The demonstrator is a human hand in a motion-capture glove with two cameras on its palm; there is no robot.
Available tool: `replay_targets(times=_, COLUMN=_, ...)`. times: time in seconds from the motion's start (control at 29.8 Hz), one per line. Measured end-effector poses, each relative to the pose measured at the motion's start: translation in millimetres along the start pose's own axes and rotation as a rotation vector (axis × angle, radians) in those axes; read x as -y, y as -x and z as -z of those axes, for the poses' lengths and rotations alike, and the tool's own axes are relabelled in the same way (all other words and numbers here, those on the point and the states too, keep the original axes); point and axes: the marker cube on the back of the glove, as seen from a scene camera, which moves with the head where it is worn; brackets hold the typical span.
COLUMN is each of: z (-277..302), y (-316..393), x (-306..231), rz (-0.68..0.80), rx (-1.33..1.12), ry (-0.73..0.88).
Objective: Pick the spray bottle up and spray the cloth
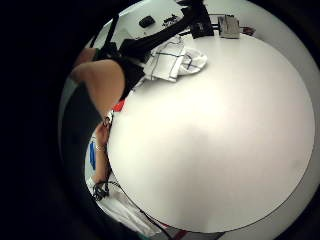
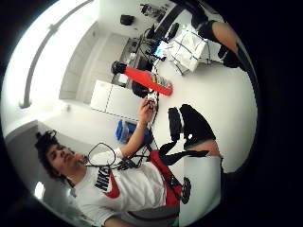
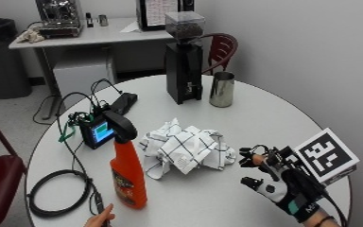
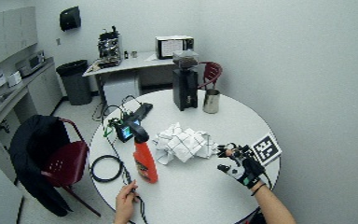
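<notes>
One gloved right hand (image 3: pixel 282 184) hovers above the round white surface (image 3: pixel 251 118), holding nothing.
Its fingers (image 3: pixel 252 161) are loosely spread; the crumpled white checked cloth (image 3: pixel 185 149) lies left, the orange spray bottle (image 3: pixel 128 172) farther left.

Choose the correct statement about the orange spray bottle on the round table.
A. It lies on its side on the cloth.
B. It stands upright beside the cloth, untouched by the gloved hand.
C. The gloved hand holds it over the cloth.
B: the spray bottle stands upright beside the cloth, while the gloved right hand is on the cloth's other side, holding nothing.
</notes>
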Motion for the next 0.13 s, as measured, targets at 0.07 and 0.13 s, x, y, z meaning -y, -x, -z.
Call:
replay_targets(times=0.07, z=1.6, y=-1.2, x=-1.5, rz=0.01, rx=-0.013, ry=0.0)
replay_targets(times=0.13, z=1.9, y=-2.3, x=-1.7, rz=0.022, rx=-0.017, ry=0.0)
